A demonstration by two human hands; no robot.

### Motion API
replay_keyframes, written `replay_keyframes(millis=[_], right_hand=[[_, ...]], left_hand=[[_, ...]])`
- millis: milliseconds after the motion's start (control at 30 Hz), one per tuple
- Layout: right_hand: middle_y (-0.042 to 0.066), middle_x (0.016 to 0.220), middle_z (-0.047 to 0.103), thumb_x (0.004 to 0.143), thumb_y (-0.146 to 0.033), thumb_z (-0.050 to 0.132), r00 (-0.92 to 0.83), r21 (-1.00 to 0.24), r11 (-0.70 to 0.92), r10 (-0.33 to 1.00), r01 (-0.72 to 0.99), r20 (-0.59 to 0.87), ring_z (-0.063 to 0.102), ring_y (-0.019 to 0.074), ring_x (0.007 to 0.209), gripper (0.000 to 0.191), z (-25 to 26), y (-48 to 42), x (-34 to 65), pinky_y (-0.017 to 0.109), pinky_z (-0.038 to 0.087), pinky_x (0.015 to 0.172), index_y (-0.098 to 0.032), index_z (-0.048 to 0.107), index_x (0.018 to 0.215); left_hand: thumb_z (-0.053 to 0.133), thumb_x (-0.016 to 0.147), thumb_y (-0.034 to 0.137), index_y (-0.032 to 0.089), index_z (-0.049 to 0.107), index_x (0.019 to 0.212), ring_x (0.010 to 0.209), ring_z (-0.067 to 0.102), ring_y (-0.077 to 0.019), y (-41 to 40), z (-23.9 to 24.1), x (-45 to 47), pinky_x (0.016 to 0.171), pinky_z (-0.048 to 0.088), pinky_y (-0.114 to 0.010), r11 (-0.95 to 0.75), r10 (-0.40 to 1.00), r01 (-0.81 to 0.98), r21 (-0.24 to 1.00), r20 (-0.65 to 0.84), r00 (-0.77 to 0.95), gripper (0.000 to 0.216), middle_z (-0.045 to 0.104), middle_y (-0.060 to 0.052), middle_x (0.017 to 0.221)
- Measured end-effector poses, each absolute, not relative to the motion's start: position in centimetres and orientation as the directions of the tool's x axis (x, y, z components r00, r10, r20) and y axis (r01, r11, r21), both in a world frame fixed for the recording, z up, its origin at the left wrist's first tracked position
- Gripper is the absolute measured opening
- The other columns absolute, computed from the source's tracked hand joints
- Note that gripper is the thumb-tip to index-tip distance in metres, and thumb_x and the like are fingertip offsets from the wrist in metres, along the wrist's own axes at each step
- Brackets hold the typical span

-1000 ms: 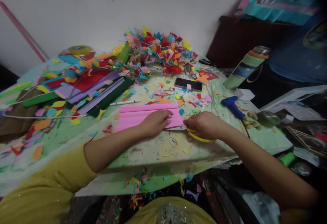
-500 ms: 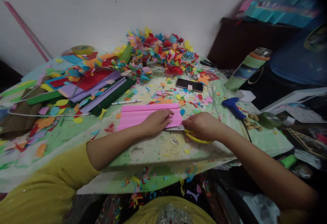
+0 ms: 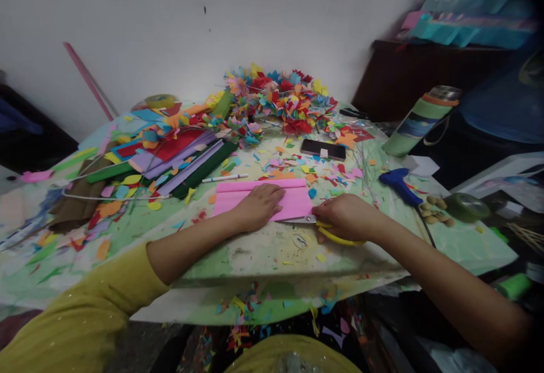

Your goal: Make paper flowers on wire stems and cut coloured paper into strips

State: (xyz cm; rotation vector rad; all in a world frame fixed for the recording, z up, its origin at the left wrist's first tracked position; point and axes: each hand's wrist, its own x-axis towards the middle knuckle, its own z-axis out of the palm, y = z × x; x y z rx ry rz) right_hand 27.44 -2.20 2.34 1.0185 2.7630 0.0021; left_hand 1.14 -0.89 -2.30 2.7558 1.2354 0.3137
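A folded sheet of pink crepe paper [image 3: 293, 196] lies on the table near its front edge. My left hand [image 3: 261, 206] rests flat on it, fingers stretched out toward the right. At the paper's lower right corner, my right hand [image 3: 346, 217] is closed on scissors with yellow handles [image 3: 346, 240]. The scissor blades [image 3: 300, 220] point left along the paper's near edge, toward my left hand. The right fingertips also touch the paper's corner; whether they pinch it I cannot tell.
Behind the paper lie a white pen [image 3: 225, 178], a phone [image 3: 323, 149] and scattered paper scraps. A heap of colourful paper flowers [image 3: 284, 98] stands against the wall. Folded coloured sheets [image 3: 182, 155] are at left. To the right are a blue glue gun [image 3: 402, 186] and a green bottle [image 3: 419, 121].
The view has shifted, so everything sits further right and lower. My left hand has flattened on the pink paper, its fingers less curled. My right hand keeps the scissors at the same corner.
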Motion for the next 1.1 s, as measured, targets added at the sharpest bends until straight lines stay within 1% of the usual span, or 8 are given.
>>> replay_keyframes(millis=[133,267,400,500,667,867,1000,1100], right_hand=[[0.007,0.082,0.069,0.084,-0.052,0.048,-0.724,0.082,0.745,0.664,0.662,-0.189,0.059,0.0191,0.071,0.034,2.4,-2.5,27.3,0.028,0.024,0.059,-0.022,0.061,0.095],[0.008,0.084,0.068,0.083,-0.058,0.047,-0.716,0.083,0.735,0.675,0.672,-0.177,0.059,0.0200,0.072,0.044,2.5,-2.9,26.8,0.028,0.025,0.059,-0.021,0.059,0.104],[0.007,0.084,0.067,0.082,-0.065,0.046,-0.713,0.072,0.729,0.682,0.680,-0.165,0.058,0.0205,0.073,0.050,2.6,-2.9,26.1,0.029,0.025,0.059,-0.021,0.059,0.102],[0.007,0.084,0.066,0.084,-0.059,0.047,-0.710,0.066,0.728,0.682,0.683,-0.176,0.058,0.0200,0.073,0.044,2.7,-2.9,25.8,0.029,0.024,0.059,-0.021,0.059,0.102],[0.006,0.084,0.067,0.086,-0.050,0.048,-0.708,0.078,0.732,0.676,0.677,-0.203,0.058,0.0197,0.072,0.035,2.9,-2.8,25.7,0.028,0.024,0.058,-0.021,0.059,0.103],[0.007,0.084,0.066,0.085,-0.053,0.047,-0.721,0.085,0.749,0.658,0.658,-0.218,0.057,0.0189,0.071,0.038,2.7,-2.5,25.0,0.028,0.024,0.058,-0.020,0.060,0.099],[0.006,0.083,0.066,0.086,-0.044,0.046,-0.738,0.105,0.764,0.643,0.636,-0.206,0.056,0.0172,0.068,0.030,2.5,-2.4,24.9,0.028,0.021,0.056,-0.021,0.061,0.097],[0.006,0.080,0.066,0.087,-0.042,0.045,-0.757,0.133,0.783,0.622,0.608,-0.199,0.055,0.0160,0.065,0.028,2.6,-2.6,25.1,0.029,0.019,0.056,-0.020,0.061,0.093]], left_hand=[[0.038,0.095,0.035,0.011,0.039,0.135,0.128,0.039,-0.0269,-0.9,-2.8,0.9,0.109,0.031,-0.043,-0.632,0.775,0.749,0.196,0.142,0.616,0.047,0.044,-0.016,0.138],[0.036,0.095,0.037,0.011,0.037,0.136,0.128,0.038,-0.0274,-0.8,-2.9,1.0,0.109,0.029,-0.043,-0.624,0.781,0.753,0.209,0.132,0.610,0.049,0.044,-0.016,0.138],[0.036,0.095,0.038,0.012,0.038,0.135,0.127,0.038,-0.0269,-0.6,-3.1,0.8,0.109,0.030,-0.044,-0.633,0.773,0.739,0.232,0.142,0.618,0.048,0.044,-0.016,0.138],[0.036,0.095,0.037,0.014,0.038,0.135,0.128,0.039,-0.0263,-0.5,-3.2,0.7,0.109,0.030,-0.044,-0.632,0.774,0.735,0.247,0.151,0.615,0.046,0.045,-0.016,0.137],[0.035,0.095,0.036,0.011,0.040,0.133,0.128,0.039,-0.0264,-0.5,-3.2,0.7,0.110,0.028,-0.042,-0.629,0.776,0.736,0.251,0.148,0.613,0.046,0.046,-0.015,0.136],[0.037,0.095,0.035,0.012,0.041,0.132,0.126,0.041,-0.0262,-0.4,-3.4,0.6,0.109,0.030,-0.041,-0.641,0.767,0.727,0.246,0.179,0.616,0.044,0.048,-0.014,0.134],[0.038,0.095,0.035,0.014,0.040,0.133,0.127,0.040,-0.0260,-0.5,-3.3,0.6,0.109,0.030,-0.042,-0.635,0.772,0.727,0.261,0.177,0.611,0.044,0.047,-0.014,0.135],[0.036,0.095,0.035,0.013,0.040,0.133,0.129,0.039,-0.0260,-0.5,-3.1,0.7,0.110,0.029,-0.042,-0.635,0.771,0.727,0.261,0.165,0.615,0.044,0.047,-0.015,0.136]])
